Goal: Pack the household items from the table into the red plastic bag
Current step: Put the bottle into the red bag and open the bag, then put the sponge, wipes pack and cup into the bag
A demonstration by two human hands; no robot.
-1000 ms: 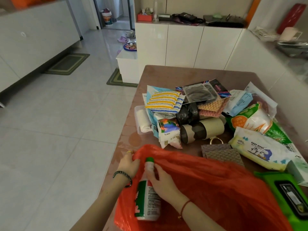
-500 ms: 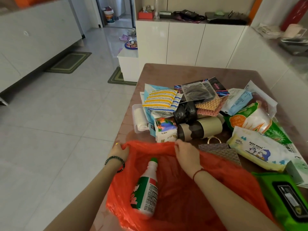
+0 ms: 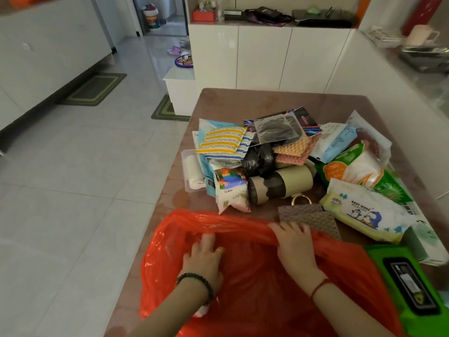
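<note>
Head view: the red plastic bag (image 3: 255, 283) lies at the near end of the worktop (image 3: 243, 103), its mouth turned toward the pile. The left hand (image 3: 206, 259) rests flat on the film, fingers spread, pinching nothing. The right hand (image 3: 295, 244) has its fingers curled over the bag's far rim, gathering the film. A white shape shows faintly under the left wrist; what it is I cannot tell. Nearly all the packing seems left: just beyond the right hand lie the grey textured cloth (image 3: 308, 216) and cardboard roll (image 3: 279, 184), with the baby wipes (image 3: 359, 212) to its right. The worktop's left edge runs just beside the left hand, and the bag bulges over it. Open worktop lies beyond the pile.
</note>
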